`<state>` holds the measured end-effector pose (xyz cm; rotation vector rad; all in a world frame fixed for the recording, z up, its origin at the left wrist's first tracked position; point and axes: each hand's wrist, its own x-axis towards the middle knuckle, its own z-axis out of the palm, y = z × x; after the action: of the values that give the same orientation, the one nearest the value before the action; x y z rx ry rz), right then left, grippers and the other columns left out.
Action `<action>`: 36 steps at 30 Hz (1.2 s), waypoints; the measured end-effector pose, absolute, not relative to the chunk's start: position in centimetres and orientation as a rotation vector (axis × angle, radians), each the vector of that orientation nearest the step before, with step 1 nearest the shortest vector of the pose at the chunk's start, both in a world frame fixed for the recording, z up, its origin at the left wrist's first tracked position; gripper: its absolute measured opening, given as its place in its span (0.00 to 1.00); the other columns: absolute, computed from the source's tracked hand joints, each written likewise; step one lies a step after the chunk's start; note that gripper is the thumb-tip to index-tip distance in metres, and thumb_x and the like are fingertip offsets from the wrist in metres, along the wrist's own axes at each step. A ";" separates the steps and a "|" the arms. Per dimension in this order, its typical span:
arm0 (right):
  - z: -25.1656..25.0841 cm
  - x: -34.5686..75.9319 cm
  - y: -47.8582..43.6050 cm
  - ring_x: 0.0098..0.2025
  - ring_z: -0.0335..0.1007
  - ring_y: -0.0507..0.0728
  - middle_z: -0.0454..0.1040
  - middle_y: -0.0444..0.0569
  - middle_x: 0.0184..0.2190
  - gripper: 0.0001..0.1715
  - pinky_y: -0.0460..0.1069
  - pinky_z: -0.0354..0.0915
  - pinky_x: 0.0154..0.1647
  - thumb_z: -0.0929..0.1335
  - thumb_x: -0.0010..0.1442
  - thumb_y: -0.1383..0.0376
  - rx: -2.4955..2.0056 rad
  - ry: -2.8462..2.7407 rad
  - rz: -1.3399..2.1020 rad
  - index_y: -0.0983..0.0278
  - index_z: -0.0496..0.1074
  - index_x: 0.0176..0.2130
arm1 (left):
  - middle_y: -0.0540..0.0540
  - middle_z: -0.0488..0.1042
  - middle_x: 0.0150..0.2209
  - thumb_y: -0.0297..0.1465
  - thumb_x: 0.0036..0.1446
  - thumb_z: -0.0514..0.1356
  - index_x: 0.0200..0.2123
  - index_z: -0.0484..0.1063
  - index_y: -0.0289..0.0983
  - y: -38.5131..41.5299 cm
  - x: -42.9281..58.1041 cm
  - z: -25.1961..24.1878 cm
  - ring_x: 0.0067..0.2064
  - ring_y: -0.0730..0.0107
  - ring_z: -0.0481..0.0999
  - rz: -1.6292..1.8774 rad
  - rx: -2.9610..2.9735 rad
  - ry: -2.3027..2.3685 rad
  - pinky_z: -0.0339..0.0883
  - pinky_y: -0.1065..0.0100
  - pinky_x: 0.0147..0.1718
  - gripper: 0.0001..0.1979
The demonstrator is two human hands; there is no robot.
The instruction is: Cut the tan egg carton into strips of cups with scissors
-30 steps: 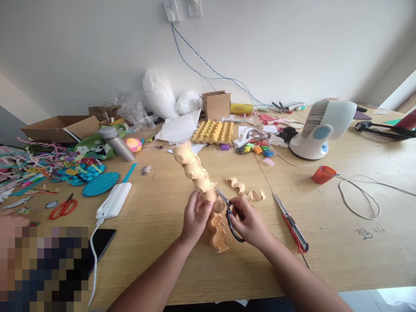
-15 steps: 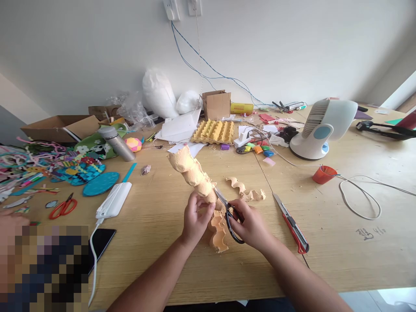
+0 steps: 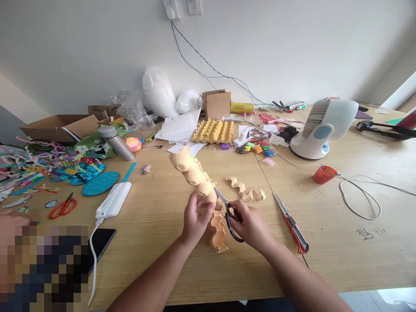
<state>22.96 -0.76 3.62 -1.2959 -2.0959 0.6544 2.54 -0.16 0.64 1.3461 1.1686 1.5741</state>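
Observation:
My left hand (image 3: 195,216) is closed around the near end of a long strip of tan egg-carton cups (image 3: 191,171), which slants up and away to the left. In my right hand (image 3: 251,225) are black-handled scissors (image 3: 227,208), fingers through the loops, blades at the strip's near end beside my left thumb. A wavy cut-off carton edge (image 3: 218,232) hangs down between my hands onto the wooden table (image 3: 341,251). Another wavy carton trimming (image 3: 245,190) lies just beyond my right hand.
A red utility knife (image 3: 291,224) lies right of my right hand. An egg tray (image 3: 213,131), desk fan (image 3: 320,128), orange cup (image 3: 323,174) and white cable (image 3: 359,197) sit farther back and right. On the left: power bank (image 3: 113,200), red scissors (image 3: 62,207), phone (image 3: 100,242), craft clutter.
The carton strip's far end has tipped leftward and lower. My left hand has shifted its grip slightly; the scissors stay at the strip's near end.

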 end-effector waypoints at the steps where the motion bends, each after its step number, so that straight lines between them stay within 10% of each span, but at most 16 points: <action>1: 3.6 23.0 -0.8 0.25 0.69 0.54 0.74 0.40 0.25 0.13 0.46 0.54 0.27 0.68 0.65 0.63 -1.298 -2.097 0.660 0.59 0.71 0.50 | 0.40 0.83 0.47 0.39 0.62 0.70 0.54 0.71 0.40 -0.2 2.5 0.6 0.49 0.57 0.85 1.567 1.337 1.163 0.78 0.62 0.48 0.21; 36: 3.4 24.1 0.6 0.32 0.75 0.54 0.81 0.44 0.36 0.18 0.47 0.61 0.33 0.70 0.62 0.65 -1.243 -2.083 0.494 0.58 0.72 0.52 | 0.41 0.84 0.51 0.49 0.64 0.62 0.53 0.79 0.39 0.1 2.2 2.6 0.52 0.53 0.82 1.441 1.049 0.904 0.76 0.58 0.51 0.24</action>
<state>24.05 0.56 3.42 -1.2434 -2.0832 0.4936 2.23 0.13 2.56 1.0490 0.9038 1.4414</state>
